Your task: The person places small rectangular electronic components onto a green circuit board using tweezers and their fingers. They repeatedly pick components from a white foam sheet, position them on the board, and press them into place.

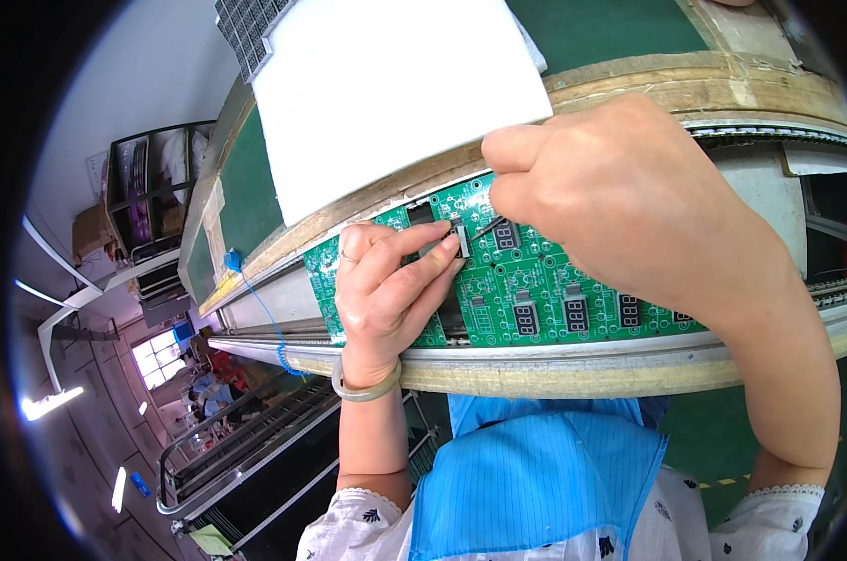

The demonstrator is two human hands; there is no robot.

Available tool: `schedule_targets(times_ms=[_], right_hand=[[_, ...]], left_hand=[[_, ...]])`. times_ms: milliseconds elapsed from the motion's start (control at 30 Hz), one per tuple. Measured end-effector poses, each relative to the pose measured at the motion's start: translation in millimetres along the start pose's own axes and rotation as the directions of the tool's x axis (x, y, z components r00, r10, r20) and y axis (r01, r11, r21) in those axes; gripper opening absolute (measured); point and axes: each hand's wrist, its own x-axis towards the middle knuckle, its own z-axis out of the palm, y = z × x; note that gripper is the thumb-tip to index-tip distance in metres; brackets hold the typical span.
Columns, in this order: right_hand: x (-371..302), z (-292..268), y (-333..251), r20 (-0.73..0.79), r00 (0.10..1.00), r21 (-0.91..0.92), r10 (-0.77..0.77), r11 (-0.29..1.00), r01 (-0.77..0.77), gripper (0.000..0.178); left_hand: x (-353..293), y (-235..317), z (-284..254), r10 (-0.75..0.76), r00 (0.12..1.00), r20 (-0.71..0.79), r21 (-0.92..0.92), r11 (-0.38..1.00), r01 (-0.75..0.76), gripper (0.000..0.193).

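Note:
Green circuit boards (pixel 492 278) lie along the conveyor in front of me. My left hand (pixel 386 288) is closed, pinching a small seven-segment display module (pixel 462 240) between thumb and forefinger at the far edge of a board. Just to the right, my right hand (pixel 620 192) is closed around a thin dark pointed tool (pixel 486 228); its grip end is hidden by the fingers. The tool's tip is close to the pinched module. Another display (pixel 506 235) sits under the right fingers. Several more displays, such as this one (pixel 526 320), stand in a row on the near half.
A white foam sheet (pixel 395 93) lies beyond the wooden rail, with a block of grey display modules (pixel 251 35) at its far left corner. A blue coiled cord (pixel 281 341) hangs across the conveyor at left. Metal racks (pixel 246 467) stand lower left.

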Motion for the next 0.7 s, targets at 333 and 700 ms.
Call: schedule_targets(times_ms=[333, 700], right_hand=[[-0.1, -1.2, 0.7, 0.025, 1.000, 0.015, 0.013, 1.000, -0.014, 0.006], [1.4, 3.3, -0.9, 0.038, 0.999, 0.020, 0.031, 0.999, -0.032, 0.005]], left_hand=[[2.0, 3.2, -4.0, -0.029, 0.999, 0.032, -0.009, 1.000, 0.030, 0.028], [0.1, 1.7, -2.2, -0.027, 0.999, 0.026, -0.018, 0.999, 0.028, 0.027]])
